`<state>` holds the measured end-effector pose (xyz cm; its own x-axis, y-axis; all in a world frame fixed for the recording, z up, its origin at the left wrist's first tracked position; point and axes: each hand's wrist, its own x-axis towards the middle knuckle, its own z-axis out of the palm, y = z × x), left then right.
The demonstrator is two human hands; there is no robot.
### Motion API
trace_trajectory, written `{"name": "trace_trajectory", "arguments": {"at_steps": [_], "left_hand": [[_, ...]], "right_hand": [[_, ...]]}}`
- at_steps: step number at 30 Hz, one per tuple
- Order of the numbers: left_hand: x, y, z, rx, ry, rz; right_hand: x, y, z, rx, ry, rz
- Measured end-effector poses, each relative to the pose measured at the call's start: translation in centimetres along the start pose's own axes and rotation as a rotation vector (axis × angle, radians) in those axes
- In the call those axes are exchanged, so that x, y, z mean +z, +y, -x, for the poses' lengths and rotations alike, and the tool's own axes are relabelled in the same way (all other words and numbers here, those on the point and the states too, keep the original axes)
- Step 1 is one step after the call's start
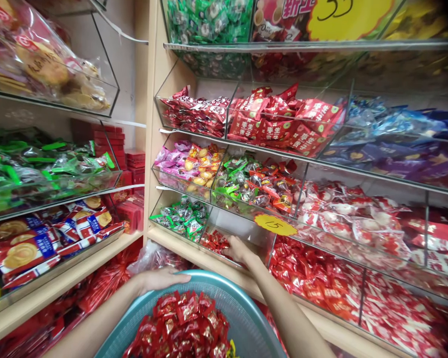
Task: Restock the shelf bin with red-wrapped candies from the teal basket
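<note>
My left hand (pixel 160 279) grips the far rim of a teal plastic basket (pixel 231 303) that holds a heap of red wrapped candies (pixel 182 323). My right hand (pixel 238 248) reaches into a clear bin on the lowest shelf row, resting on a small pile of red wrapped candies (pixel 214 241); its fingers are partly hidden among them, so whether they close on candy is unclear. A yellow price tag marked 15 (pixel 275 224) is stuck on the bin front just above that hand.
Clear acrylic bins (pixel 194 186) of wrapped sweets fill the wooden shelves ahead: green candies (pixel 182 216), mixed ones, red packets (pixel 283 124), blue packets (pixel 395 134). On the left shelf unit sit biscuit packs (pixel 30 246). Bagged red goods (pixel 108 281) lie below the shelves.
</note>
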<state>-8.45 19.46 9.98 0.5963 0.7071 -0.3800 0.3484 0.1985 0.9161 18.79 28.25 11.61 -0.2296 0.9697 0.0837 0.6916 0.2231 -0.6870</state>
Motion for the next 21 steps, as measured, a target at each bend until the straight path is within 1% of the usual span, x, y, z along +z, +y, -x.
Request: {"name": "trace_trajectory", "arguments": {"at_steps": [1,2,7,8,11,14,16,18,21], "left_hand": [[0.1,0.2,0.1,-0.002,0.0,0.002],[0.2,0.3,0.2,-0.002,0.004,0.003],[0.6,0.9,0.4,0.001,0.021,-0.011],[0.6,0.9,0.4,0.002,0.023,-0.009],[0.6,0.8,0.3,0.013,0.014,0.013],[0.5,0.5,0.3,0.018,0.016,0.027],[0.5,0.4,0.4,0.017,0.026,0.029],[0.4,0.3,0.3,0.02,0.021,0.029],[0.3,0.1,0.2,0.036,-0.007,0.061]], "right_hand": [[-0.2,0.1,0.2,0.0,0.015,-0.022],[-0.3,0.1,0.5,0.013,0.038,-0.099],[-0.5,-0.2,1.3,0.177,0.209,-0.844],[-0.5,-0.3,1.4,0.2,0.226,-0.932],[-0.5,-0.7,1.6,0.239,0.229,-1.068],[-0.9,-0.9,1.8,0.259,0.202,-1.145],[-1.2,-1.1,1.9,0.253,0.184,-1.138],[-1.4,-1.3,1.9,0.24,0.176,-1.081],[-1.1,-1.0,1.7,0.232,0.188,-0.907]]}}
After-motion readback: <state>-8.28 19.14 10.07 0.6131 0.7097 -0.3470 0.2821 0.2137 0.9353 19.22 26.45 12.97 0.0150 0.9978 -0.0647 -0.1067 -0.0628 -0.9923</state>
